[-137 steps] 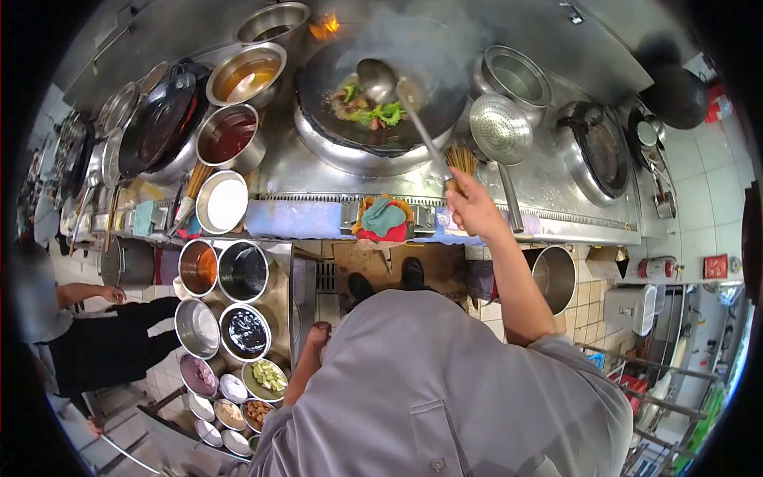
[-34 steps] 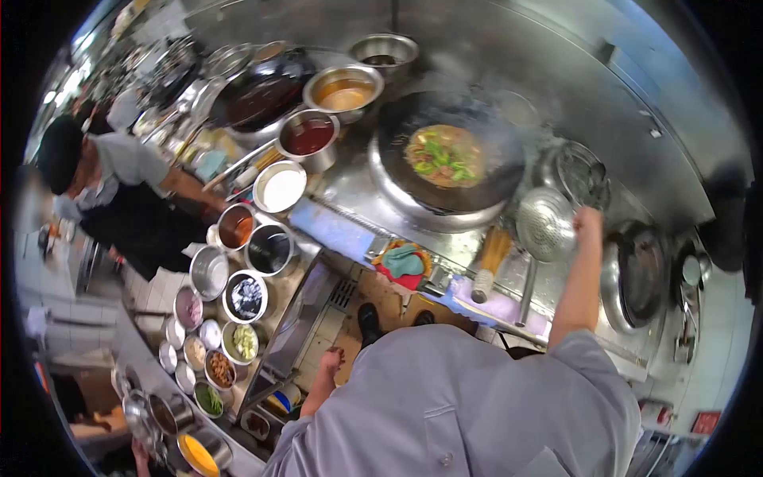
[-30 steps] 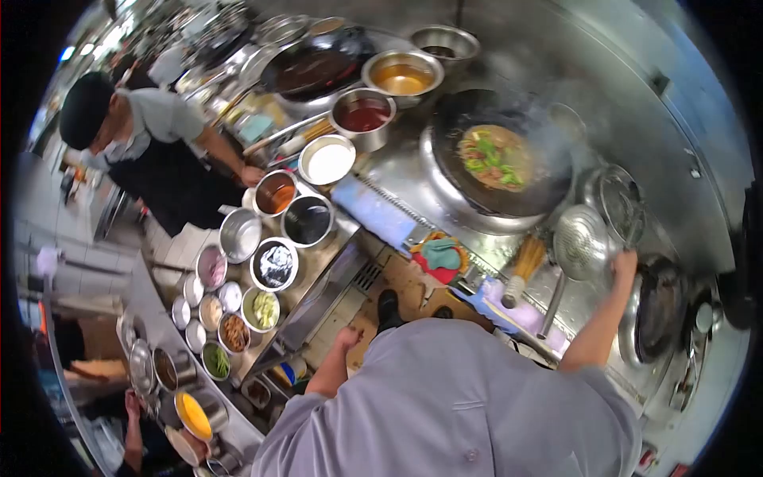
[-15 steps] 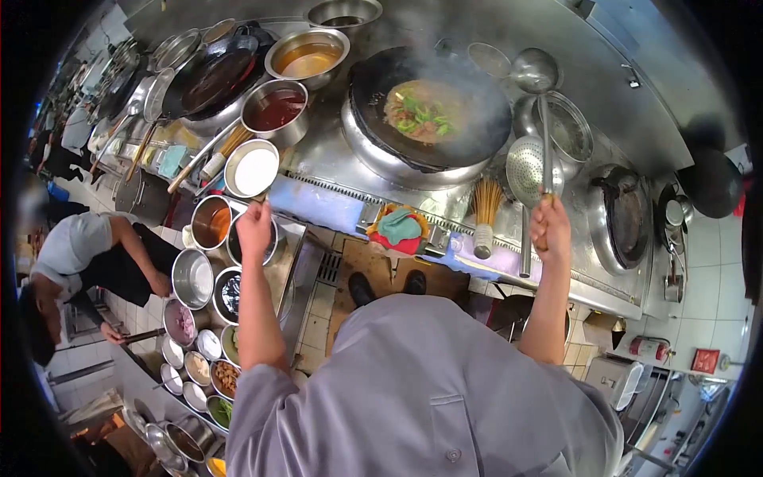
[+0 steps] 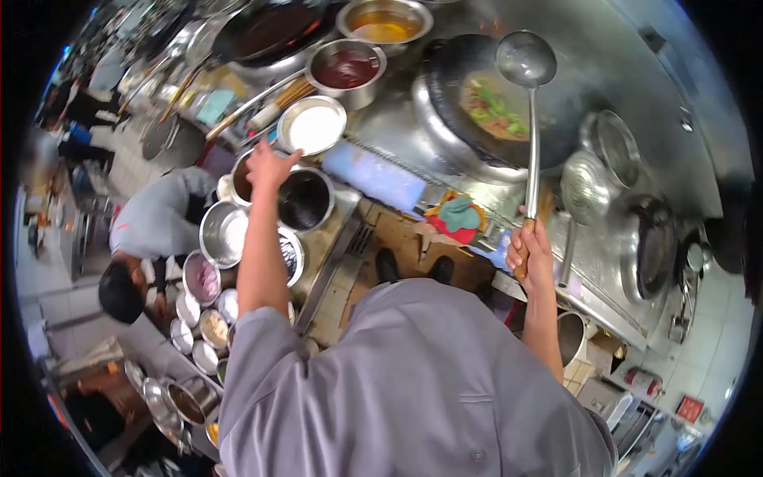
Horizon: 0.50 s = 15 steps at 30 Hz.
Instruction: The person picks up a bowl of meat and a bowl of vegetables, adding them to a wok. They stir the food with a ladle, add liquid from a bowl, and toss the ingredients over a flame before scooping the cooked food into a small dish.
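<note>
My right hand (image 5: 530,253) is closed round the wooden end of a long-handled ladle (image 5: 532,135). The ladle's round metal bowl overlaps the wok (image 5: 433,87) in this view. Inside the wok, green pieces and brownish meat (image 5: 494,110) lie in steaming liquid. My left hand (image 5: 270,165) has its fingers spread, just below a metal pot of white contents (image 5: 311,125), fingertips near its rim. Partly hidden under that hand is another metal pot (image 5: 241,176), and beside it stands a dark-looking pot (image 5: 306,199).
A perforated skimmer (image 5: 586,187) rests on the stove at right. Pots of red sauce (image 5: 347,71) and yellow liquid (image 5: 387,25) stand at the back. Folded cloths (image 5: 458,219) lie at the stove's front edge. A person (image 5: 163,215) bends over at left, near several ingredient bowls.
My left hand has let go of the white-filled pot and spread its fingers. My right hand has swung the ladle toward the wok. The whole view has shifted.
</note>
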Each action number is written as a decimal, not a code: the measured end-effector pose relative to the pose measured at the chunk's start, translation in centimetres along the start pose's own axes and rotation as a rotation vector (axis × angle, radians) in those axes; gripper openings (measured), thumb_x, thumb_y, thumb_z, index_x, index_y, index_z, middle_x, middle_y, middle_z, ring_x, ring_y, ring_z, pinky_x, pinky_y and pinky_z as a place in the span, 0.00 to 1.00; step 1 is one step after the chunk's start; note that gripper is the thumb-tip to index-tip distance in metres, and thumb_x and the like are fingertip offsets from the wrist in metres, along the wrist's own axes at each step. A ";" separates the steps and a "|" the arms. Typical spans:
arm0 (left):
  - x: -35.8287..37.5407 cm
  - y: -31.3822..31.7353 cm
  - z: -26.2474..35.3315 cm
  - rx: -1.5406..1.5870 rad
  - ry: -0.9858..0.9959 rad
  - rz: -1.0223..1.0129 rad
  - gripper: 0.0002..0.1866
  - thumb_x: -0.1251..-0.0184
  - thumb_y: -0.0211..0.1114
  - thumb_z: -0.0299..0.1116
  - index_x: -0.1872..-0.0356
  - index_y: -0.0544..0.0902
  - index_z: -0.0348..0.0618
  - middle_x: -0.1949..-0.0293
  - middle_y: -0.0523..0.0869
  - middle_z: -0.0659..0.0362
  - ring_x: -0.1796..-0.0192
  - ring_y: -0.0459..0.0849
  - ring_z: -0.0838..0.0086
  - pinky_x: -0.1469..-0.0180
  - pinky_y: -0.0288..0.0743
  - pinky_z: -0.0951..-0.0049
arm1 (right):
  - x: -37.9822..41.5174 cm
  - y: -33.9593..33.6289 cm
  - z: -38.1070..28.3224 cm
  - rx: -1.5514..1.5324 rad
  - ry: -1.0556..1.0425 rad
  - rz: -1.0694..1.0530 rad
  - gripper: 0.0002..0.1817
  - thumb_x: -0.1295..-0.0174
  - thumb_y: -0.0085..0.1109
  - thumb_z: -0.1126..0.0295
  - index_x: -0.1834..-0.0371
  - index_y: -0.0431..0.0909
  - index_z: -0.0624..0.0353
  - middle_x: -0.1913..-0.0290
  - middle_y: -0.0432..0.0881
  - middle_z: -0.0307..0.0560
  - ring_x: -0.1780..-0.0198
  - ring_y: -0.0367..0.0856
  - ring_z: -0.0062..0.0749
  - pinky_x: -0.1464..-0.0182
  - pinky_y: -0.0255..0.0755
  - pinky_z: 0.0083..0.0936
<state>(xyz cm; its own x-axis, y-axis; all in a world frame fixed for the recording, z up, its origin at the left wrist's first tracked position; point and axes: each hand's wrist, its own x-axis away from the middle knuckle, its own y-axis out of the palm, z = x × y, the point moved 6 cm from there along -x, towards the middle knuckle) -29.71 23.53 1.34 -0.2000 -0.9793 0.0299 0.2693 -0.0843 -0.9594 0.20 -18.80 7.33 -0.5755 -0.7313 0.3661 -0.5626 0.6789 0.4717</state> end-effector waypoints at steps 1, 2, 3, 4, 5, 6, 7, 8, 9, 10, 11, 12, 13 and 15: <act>-0.6 1.1 -0.8 0.008 -0.045 -0.068 0.55 0.61 0.69 0.64 0.34 0.58 0.41 0.38 0.64 0.42 0.35 0.61 0.48 0.40 0.60 0.45 | -0.2 1.0 0.7 -0.003 0.030 -0.029 0.26 0.34 0.46 0.73 0.34 0.53 0.54 0.77 0.66 0.37 0.85 0.61 0.17 0.85 0.59 0.16; -0.6 1.4 -0.9 0.003 -0.084 -0.106 0.57 0.63 0.69 0.65 0.33 0.56 0.41 0.36 0.62 0.44 0.34 0.59 0.50 0.39 0.58 0.43 | -0.5 1.1 0.9 0.302 -0.002 0.040 0.25 0.34 0.46 0.72 0.34 0.53 0.55 0.77 0.66 0.37 0.85 0.61 0.16 0.85 0.58 0.15; -0.3 1.3 -0.6 -0.012 -0.125 -0.142 0.58 0.63 0.70 0.65 0.33 0.55 0.42 0.35 0.61 0.45 0.33 0.58 0.51 0.38 0.57 0.45 | -0.6 1.4 0.7 0.612 -0.046 0.105 0.25 0.33 0.46 0.72 0.34 0.53 0.56 0.76 0.66 0.37 0.85 0.61 0.16 0.85 0.58 0.15; -0.3 1.5 -0.6 -0.022 -0.154 -0.162 0.57 0.63 0.70 0.65 0.33 0.56 0.42 0.35 0.61 0.46 0.33 0.58 0.52 0.37 0.56 0.45 | -0.4 3.0 0.5 0.628 -0.010 0.063 0.26 0.33 0.46 0.73 0.34 0.52 0.58 0.76 0.66 0.37 0.85 0.60 0.15 0.85 0.57 0.13; -0.5 1.8 -0.6 -0.022 -0.173 -0.163 0.58 0.64 0.70 0.65 0.34 0.56 0.41 0.35 0.63 0.46 0.33 0.59 0.52 0.37 0.55 0.45 | -0.2 3.9 0.9 0.633 0.004 0.047 0.26 0.33 0.46 0.73 0.34 0.52 0.58 0.76 0.66 0.37 0.85 0.60 0.15 0.85 0.57 0.13; -0.5 1.9 -0.4 -0.018 -0.176 -0.178 0.57 0.64 0.70 0.65 0.34 0.56 0.40 0.36 0.64 0.47 0.33 0.60 0.52 0.37 0.55 0.45 | -0.1 5.1 1.7 0.573 0.072 -0.048 0.26 0.34 0.46 0.73 0.33 0.52 0.58 0.76 0.66 0.37 0.85 0.60 0.15 0.85 0.57 0.13; -0.6 1.9 0.0 -0.010 -0.173 -0.192 0.57 0.64 0.70 0.65 0.35 0.57 0.39 0.36 0.64 0.47 0.34 0.61 0.53 0.37 0.56 0.45 | 0.0 6.3 2.3 0.512 0.135 -0.140 0.26 0.34 0.47 0.73 0.33 0.52 0.58 0.76 0.66 0.37 0.85 0.60 0.15 0.85 0.57 0.13; -0.9 2.2 0.0 -0.007 -0.176 -0.192 0.57 0.64 0.70 0.65 0.35 0.57 0.39 0.36 0.64 0.47 0.34 0.61 0.53 0.37 0.56 0.45 | 0.0 7.6 2.6 0.524 0.178 -0.178 0.27 0.34 0.47 0.73 0.33 0.53 0.57 0.76 0.66 0.36 0.85 0.60 0.14 0.86 0.55 0.12; -1.1 2.6 0.3 -0.001 -0.142 -0.186 0.57 0.65 0.71 0.65 0.36 0.58 0.38 0.37 0.66 0.46 0.35 0.62 0.51 0.39 0.58 0.44 | -0.4 8.5 2.7 0.527 0.178 -0.179 0.27 0.34 0.47 0.73 0.33 0.53 0.57 0.76 0.66 0.36 0.85 0.60 0.14 0.86 0.55 0.12; -1.2 2.9 0.6 0.004 -0.108 -0.179 0.57 0.66 0.71 0.64 0.37 0.60 0.37 0.39 0.68 0.45 0.36 0.64 0.50 0.40 0.59 0.43 | -0.8 9.5 3.2 0.626 0.218 -0.259 0.26 0.35 0.48 0.73 0.33 0.55 0.58 0.74 0.68 0.37 0.84 0.63 0.16 0.83 0.60 0.14; -1.1 3.2 0.7 0.004 -0.108 -0.181 0.57 0.66 0.71 0.64 0.37 0.60 0.37 0.39 0.68 0.45 0.36 0.64 0.50 0.40 0.59 0.43 | -1.2 10.5 3.8 0.722 0.259 -0.339 0.26 0.35 0.49 0.72 0.34 0.57 0.59 0.73 0.70 0.39 0.82 0.67 0.19 0.81 0.64 0.17; -1.1 3.3 1.1 -0.007 -0.083 -0.159 0.57 0.67 0.72 0.64 0.38 0.61 0.36 0.39 0.69 0.45 0.36 0.65 0.50 0.40 0.61 0.44 | -2.0 10.5 5.5 0.722 0.259 -0.338 0.26 0.35 0.49 0.72 0.34 0.57 0.59 0.73 0.70 0.39 0.82 0.67 0.19 0.81 0.64 0.17; -1.2 3.3 1.5 -0.018 -0.057 -0.137 0.56 0.67 0.72 0.63 0.38 0.62 0.35 0.40 0.70 0.46 0.37 0.67 0.51 0.41 0.62 0.45 | -3.4 10.6 7.1 0.912 -0.029 -0.396 0.26 0.36 0.50 0.71 0.34 0.58 0.59 0.71 0.74 0.44 0.79 0.72 0.28 0.76 0.68 0.24; -1.0 3.3 1.7 -0.009 -0.059 -0.122 0.55 0.67 0.73 0.63 0.39 0.63 0.34 0.40 0.70 0.46 0.37 0.67 0.52 0.41 0.62 0.45 | -4.0 12.5 8.0 1.092 -0.329 -0.447 0.27 0.37 0.51 0.70 0.35 0.59 0.60 0.69 0.78 0.49 0.77 0.77 0.36 0.72 0.72 0.30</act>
<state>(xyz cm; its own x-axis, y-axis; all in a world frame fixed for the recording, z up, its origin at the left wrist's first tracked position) -26.98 23.86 -1.37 -0.1751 -0.9710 0.1630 0.2381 -0.2024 -0.9499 -9.27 -6.82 5.33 -0.2377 -0.9701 0.0496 -0.8604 0.1866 -0.4742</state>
